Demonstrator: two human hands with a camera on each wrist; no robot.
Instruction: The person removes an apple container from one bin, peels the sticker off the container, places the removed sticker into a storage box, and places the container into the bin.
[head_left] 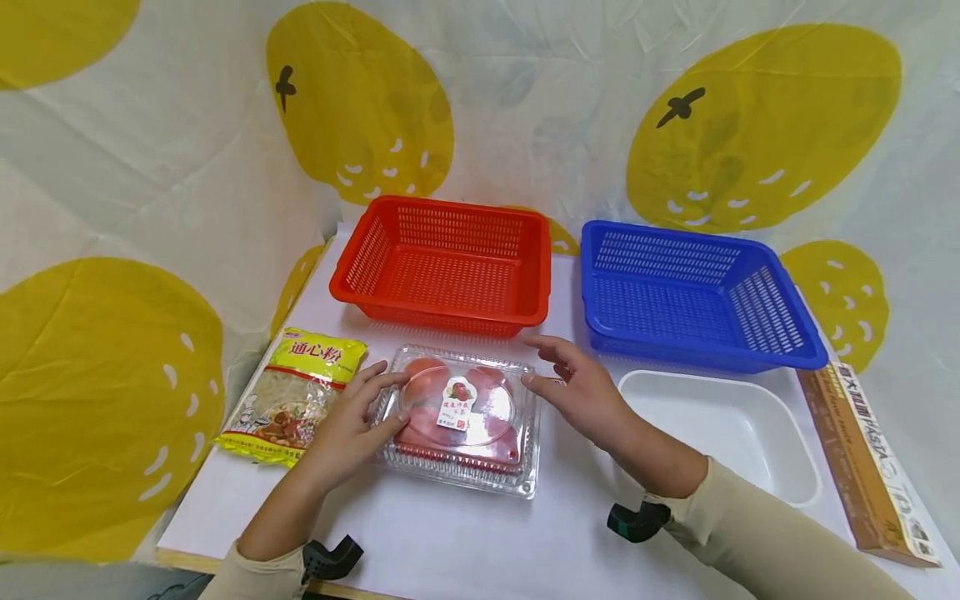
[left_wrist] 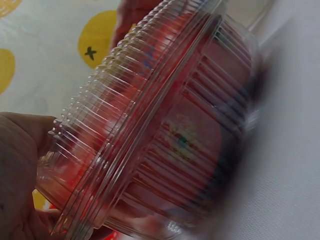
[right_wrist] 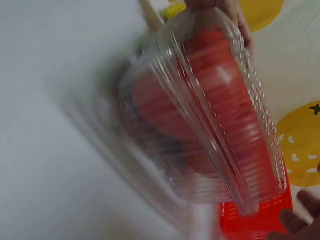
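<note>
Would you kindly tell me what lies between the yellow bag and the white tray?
The head view shows the clear fruit box between the yellow bag and white tray, the left hand and right hand at its sides.

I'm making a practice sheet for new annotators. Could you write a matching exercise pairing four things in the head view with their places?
Things
1. Red basket
2. White tray
3. Yellow bag
4. Clear box

Places
A. In front of the blue basket
B. Between the left hand and right hand
C. Behind the clear box
D. Left of the clear box

Pairs: 1-C, 2-A, 3-D, 4-B
</note>
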